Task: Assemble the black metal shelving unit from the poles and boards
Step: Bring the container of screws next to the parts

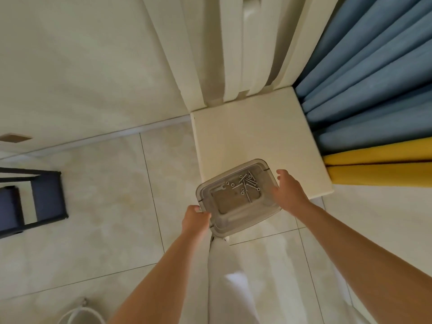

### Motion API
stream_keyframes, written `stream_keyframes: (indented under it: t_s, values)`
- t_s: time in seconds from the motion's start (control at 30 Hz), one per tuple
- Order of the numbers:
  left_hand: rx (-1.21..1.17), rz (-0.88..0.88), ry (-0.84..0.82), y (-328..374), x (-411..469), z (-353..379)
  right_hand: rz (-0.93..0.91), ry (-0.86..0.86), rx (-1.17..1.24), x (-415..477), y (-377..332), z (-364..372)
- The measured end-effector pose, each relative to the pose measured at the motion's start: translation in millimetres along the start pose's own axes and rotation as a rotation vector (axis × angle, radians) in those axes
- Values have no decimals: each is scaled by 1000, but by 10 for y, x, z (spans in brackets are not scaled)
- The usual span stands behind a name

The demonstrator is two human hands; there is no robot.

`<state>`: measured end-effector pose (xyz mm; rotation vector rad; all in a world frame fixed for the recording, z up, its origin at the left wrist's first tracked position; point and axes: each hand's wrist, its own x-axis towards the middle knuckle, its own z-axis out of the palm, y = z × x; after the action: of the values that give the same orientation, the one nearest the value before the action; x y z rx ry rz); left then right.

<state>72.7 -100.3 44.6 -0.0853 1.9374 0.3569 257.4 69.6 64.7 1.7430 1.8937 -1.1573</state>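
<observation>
At 9 o'clock of the view stands the black shelving unit [46,195] on the tiled floor [105,206], well apart from your hands. Only a part of its frame and dark boards shows, so how complete it is cannot be judged from here.

Near the middle, a little toward 5 o'clock, you hold a clear plastic box [236,220] with both hands. Your left hand [195,218] grips the rim at the box's 8 o'clock corner, with the fingers curled over the edge. Inside, a small flat wrench [218,188] lies toward 10 o'clock, and the loose screws [247,183] are gathered toward 1 o'clock. Your right hand [288,192] holds the 3 o'clock side, thumb on the rim and fingers wrapped around the wall.

The far half of the box is over the corner of the white ledge [245,136]. Whether it rests there or hangs above, I cannot tell.

The step seems to be bringing the hardware to the unit. Hold the box level, because the screws will slide to the low side. Set it on the floor just beside the unit, where your feet do not cross.
</observation>
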Motion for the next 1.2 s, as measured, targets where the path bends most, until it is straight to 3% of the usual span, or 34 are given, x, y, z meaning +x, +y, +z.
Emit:
stream_keyframes:
  t_s: [0.27, 0.57, 0.9, 1.2]
  values:
    - [-40, 21, 5, -39, -41, 8, 36, -33, 10, 28, -76, 35]
    - [-241, 24, 71, -235, -375, -423, 7, 15, 51, -322, -437, -13]
    - [-391, 111, 217, -830, -714, -1398, -190, -11, 74, -1012, -1412, 297]
    - [-563, 125, 440, -1789, -1134, -2491, -351, -79, 14, -1945, -2416, 1097]
